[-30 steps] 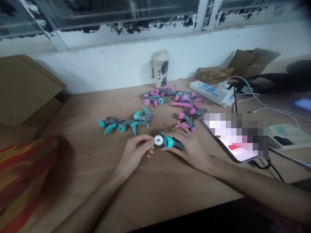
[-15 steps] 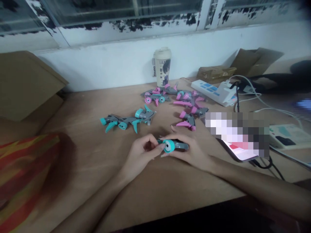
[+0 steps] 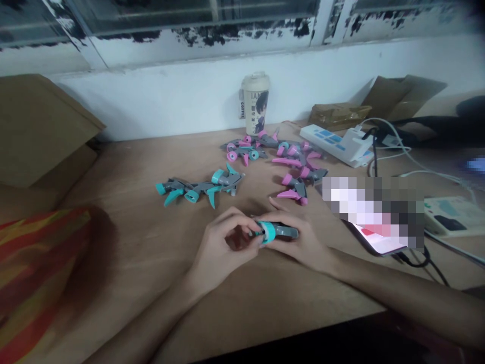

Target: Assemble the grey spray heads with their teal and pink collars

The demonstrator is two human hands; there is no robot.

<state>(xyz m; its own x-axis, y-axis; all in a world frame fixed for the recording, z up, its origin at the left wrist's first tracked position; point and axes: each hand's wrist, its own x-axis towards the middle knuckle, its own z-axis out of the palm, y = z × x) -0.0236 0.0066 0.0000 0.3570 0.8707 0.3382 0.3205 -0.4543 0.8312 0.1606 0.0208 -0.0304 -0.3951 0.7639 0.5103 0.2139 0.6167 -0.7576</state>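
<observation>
Both my hands meet over a grey spray nozzle with a teal collar (image 3: pixel 276 231) low above the wooden table (image 3: pixel 151 263). My right hand (image 3: pixel 299 237) wraps round the nozzle's grey body. My left hand (image 3: pixel 223 245) pinches at the teal collar end, fingers curled; the white washer seen earlier is hidden there. A row of teal-and-grey nozzles (image 3: pixel 199 188) lies just beyond my left hand. Pink-and-grey nozzles (image 3: pixel 291 162) are piled further back on the right.
A cream coffee cup (image 3: pixel 255 103) stands by the wall. A white power strip (image 3: pixel 339 144) with cables lies back right, a phone (image 3: pixel 379 237) beside my right arm. Cardboard boxes (image 3: pixel 38 136) sit at the left, a red-and-yellow cloth (image 3: pixel 34 273) near left.
My left hand brought the white washer to the teal collar and closed in on it; the washer is no longer visible. The nozzle has turned sideways in my right hand.
</observation>
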